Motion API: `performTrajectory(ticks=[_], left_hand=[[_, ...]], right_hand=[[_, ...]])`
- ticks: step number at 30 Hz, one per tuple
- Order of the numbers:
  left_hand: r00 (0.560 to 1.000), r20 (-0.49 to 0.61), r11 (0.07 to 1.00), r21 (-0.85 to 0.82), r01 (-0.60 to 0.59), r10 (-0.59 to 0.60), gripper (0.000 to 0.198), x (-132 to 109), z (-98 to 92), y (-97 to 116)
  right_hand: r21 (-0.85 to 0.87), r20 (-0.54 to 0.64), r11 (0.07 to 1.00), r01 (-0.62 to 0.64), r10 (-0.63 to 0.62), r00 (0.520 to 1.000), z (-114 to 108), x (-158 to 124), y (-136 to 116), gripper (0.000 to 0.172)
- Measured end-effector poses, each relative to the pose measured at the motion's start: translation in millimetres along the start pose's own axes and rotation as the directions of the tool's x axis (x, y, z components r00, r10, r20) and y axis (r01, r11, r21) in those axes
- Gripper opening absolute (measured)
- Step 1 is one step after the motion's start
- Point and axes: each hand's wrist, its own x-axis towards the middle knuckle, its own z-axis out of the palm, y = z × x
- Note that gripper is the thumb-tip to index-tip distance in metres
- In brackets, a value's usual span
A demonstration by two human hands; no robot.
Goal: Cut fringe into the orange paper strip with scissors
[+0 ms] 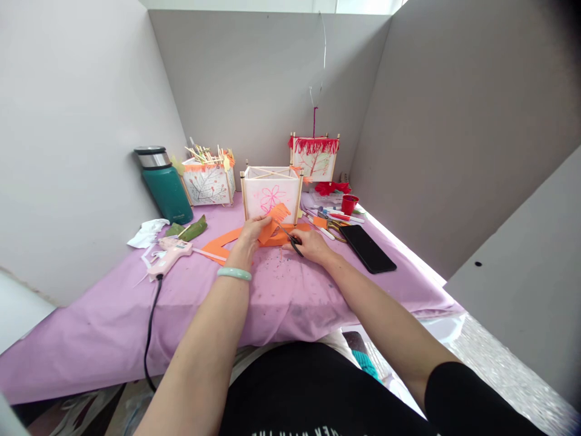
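Observation:
My left hand (250, 233) is closed on a strip of orange paper (273, 221) whose upper edge is cut into a fringe. My right hand (310, 244) is closed on black scissors (290, 238), their blades at the paper strip. Both hands rest over the purple cloth (190, 303) just in front of a white paper lantern box (271, 192) with a pink flower drawn on it. More orange paper (218, 245) lies flat under and to the left of my left hand. A pale green bangle sits on my left wrist.
A pink glue gun (169, 256) with a black cord lies left, beside a green thermos (164, 183) and a white tissue. Two other lanterns stand behind: one holding sticks (209, 178), one with red fringe (314, 158). A black phone (367, 248), red cup (349, 204) and pens lie right.

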Motion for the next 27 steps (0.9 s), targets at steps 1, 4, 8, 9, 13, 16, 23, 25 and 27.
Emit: performTrajectory(ticks=[1,4,8,9,13,16,23,25,27], left_hand=[[1.0,-0.003,1.0,0.002,0.003,-0.003,0.002,-0.1,0.0,0.1],[1.0,-0.011,1.0,0.007,0.002,-0.002,0.003,0.6,-0.6,-0.2],[1.0,-0.007,1.0,0.003,-0.004,0.004,0.003,2.4,-2.4,-1.7],[1.0,-0.006,1.0,0.002,-0.004,0.004,0.003,2.8,-2.8,-2.1],[1.0,-0.019,1.0,-0.012,-0.009,0.009,0.005,4.4,-3.7,-3.5],[1.0,-0.017,1.0,-0.024,-0.019,0.018,0.006,4.7,-3.8,-3.7],[1.0,-0.011,1.0,-0.006,-0.006,0.006,0.005,1.7,-1.6,-1.8],[1.0,-0.011,1.0,-0.001,0.0,0.0,0.006,1.1,-1.3,-1.5],[1.0,-0.009,1.0,0.001,0.002,-0.002,0.006,0.8,-1.3,-1.3]], right_hand=[[-0.001,0.0,1.0,0.0,0.0,1.0,0.1,0.1,0.1,0.041],[-0.006,-0.003,1.0,0.004,-0.004,1.0,0.4,0.2,0.5,0.04],[-0.011,0.0,1.0,-0.001,0.001,1.0,0.5,0.4,1.1,0.039],[-0.013,0.001,1.0,-0.003,0.003,1.0,0.5,0.6,1.3,0.039],[-0.009,-0.001,1.0,-0.01,0.01,1.0,0.8,0.9,1.4,0.039],[-0.002,-0.002,1.0,-0.015,0.015,1.0,0.8,0.6,0.7,0.039],[-0.006,-0.004,1.0,-0.008,0.008,1.0,-0.3,-0.3,-0.2,0.039],[-0.006,-0.002,1.0,-0.011,0.011,1.0,-0.2,-0.3,-0.2,0.04],[-0.007,-0.002,1.0,-0.01,0.01,1.0,-0.1,-0.3,-0.1,0.039]])
